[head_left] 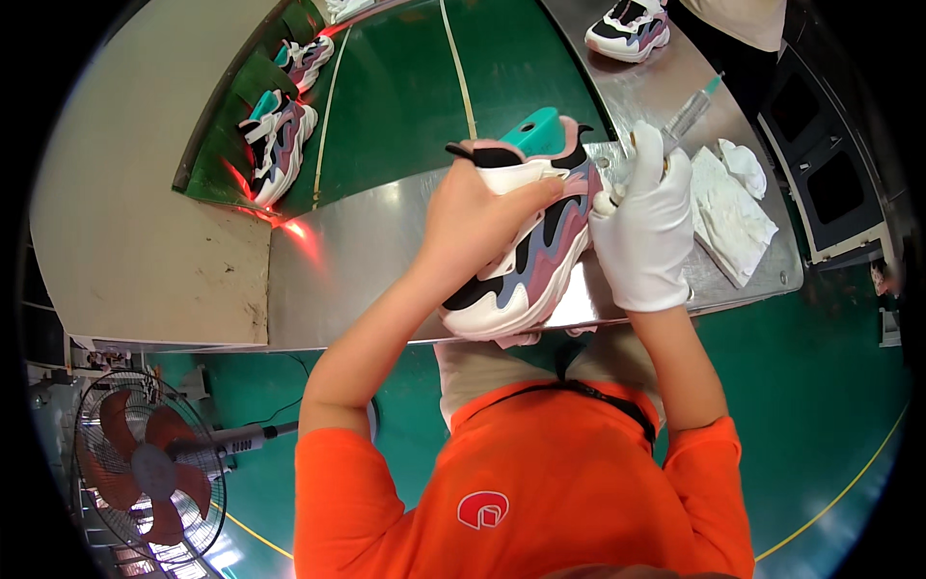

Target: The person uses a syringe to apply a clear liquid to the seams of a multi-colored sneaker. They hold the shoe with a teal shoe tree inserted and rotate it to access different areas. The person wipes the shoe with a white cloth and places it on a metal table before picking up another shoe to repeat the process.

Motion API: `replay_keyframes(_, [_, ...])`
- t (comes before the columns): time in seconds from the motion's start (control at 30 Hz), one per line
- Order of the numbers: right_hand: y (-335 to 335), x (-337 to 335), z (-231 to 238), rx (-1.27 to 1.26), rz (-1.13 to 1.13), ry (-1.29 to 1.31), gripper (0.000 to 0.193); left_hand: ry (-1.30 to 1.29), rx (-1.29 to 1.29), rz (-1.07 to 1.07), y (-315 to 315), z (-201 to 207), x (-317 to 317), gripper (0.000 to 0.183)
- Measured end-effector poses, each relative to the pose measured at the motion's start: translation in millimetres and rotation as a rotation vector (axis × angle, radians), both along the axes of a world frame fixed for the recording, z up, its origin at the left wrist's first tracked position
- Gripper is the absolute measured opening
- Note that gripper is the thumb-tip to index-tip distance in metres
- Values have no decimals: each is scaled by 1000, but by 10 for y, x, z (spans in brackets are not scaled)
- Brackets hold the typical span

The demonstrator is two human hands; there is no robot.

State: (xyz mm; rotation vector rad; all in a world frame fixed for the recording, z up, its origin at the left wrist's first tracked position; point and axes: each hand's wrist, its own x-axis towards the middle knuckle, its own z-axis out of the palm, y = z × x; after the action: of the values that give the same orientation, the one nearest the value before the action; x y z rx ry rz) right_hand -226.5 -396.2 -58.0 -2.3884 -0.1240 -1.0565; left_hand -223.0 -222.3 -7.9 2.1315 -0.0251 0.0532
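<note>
My bare left hand [477, 212] is wrapped over the upper of a white, black, pink and blue-grey sneaker [535, 265], its thumb lying across the side near the collar. A teal shoe last [536, 132] sticks out of the sneaker's opening. The toe points toward me, over the bench's front edge. In a white glove, my right hand [644, 227] is closed round a clear syringe [687, 118] with a teal tip that points up and away to the right. The gloved fingers are close beside the sneaker's heel side; whether they touch it I cannot tell.
A metal bench [376, 241] borders a green conveyor belt [395, 106]. Two similar sneakers [282, 150] stand at the belt's left under red light; another sneaker [632, 31] is at the far right. Crumpled white cloths [733, 217] lie right of my glove. A fan [154, 471] stands lower left.
</note>
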Motion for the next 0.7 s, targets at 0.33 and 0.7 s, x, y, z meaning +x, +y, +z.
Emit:
replay_keyframes(0.33, [-369,189,-102,178,-171,84,74,-52,96,-9,-46,0,30,52])
replay_keyframes(0.7, [-281,-516,-123,247,261,336,80,3,-110,64,10,-79,77,40])
